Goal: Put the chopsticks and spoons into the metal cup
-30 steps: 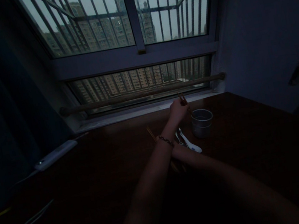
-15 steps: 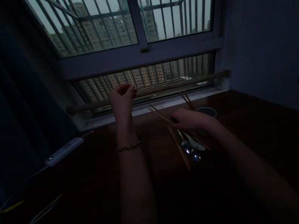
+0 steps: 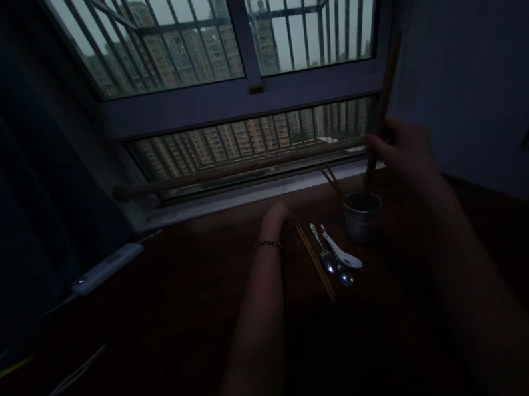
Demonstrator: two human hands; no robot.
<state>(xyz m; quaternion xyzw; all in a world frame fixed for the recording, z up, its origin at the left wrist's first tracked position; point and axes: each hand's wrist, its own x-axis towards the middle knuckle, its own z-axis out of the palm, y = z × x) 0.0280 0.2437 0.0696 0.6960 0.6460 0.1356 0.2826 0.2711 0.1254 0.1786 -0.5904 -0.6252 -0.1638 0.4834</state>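
1. Right hand has swung up from near the metal spoons in the last half second, now beside the metal cup; left hand has dropped from in front of the window to the table.
2. Right fingers are pinching the held chopsticks, tilted, lower ends at the cup's mouth. Kinda blurry, so can't tell how deep they go.
3. Left fingers are mostly hidden, so can't tell if they're spread or pinching; they're right by the far ends of the loose chopsticks lying on the table.
4. Some leaning chopsticks are in the cup too.
5. White spoon lies between the cup and those metal ones.
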